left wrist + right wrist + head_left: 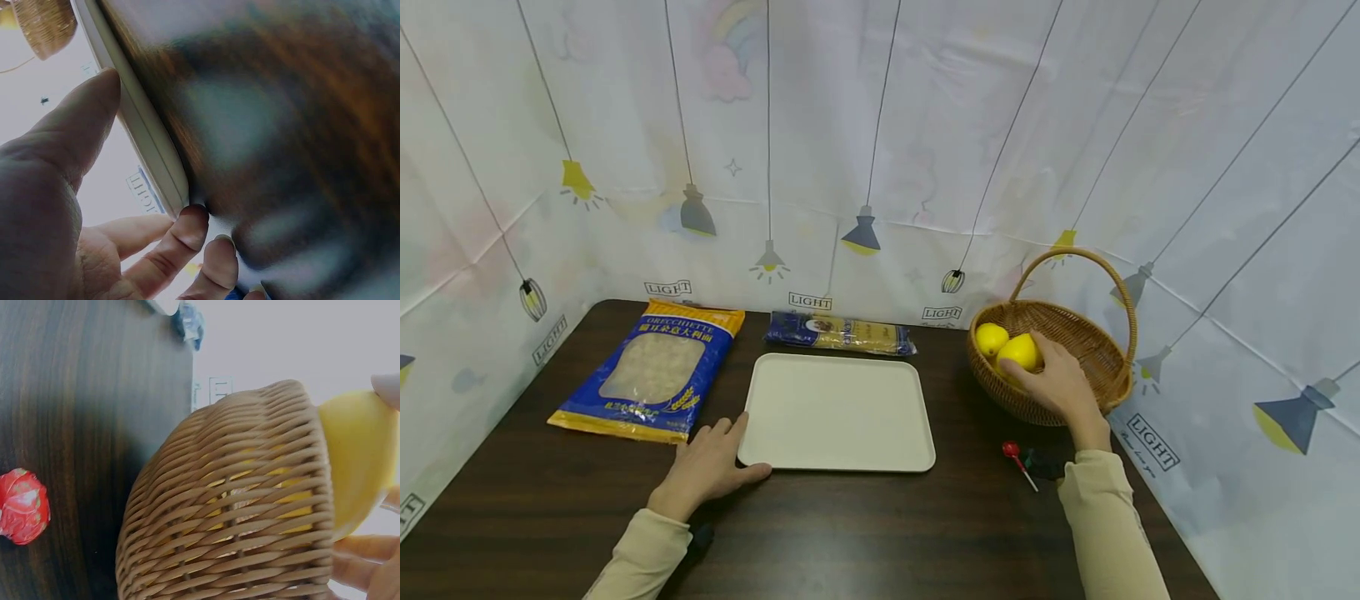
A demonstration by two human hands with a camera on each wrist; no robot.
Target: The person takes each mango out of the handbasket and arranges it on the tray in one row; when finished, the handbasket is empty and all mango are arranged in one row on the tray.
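My right hand [1060, 379] reaches into the wicker basket [1026, 408] and grips a yellow lemon [1018, 354] between thumb and fingers. In the right wrist view that lemon [356, 462] stands partly above the basket's rim [322, 487]. A second lemon [991, 338] lies beside it inside the basket. Across the table, my left hand [711, 467] touches the near left corner of a white rectangular tray [838, 412]. Seen from the left wrist, the thumb [94, 112] lies against the tray's edge [147, 137], with the fingers spread around the corner.
A blue and yellow bag of orecchiette pasta [655, 371] lies left of the tray. Behind the tray is a long pasta packet [842, 333]. A red lollipop [1012, 450] lies on the dark wooden table [850, 533] in front of the basket. A printed curtain [820, 150] hangs behind.
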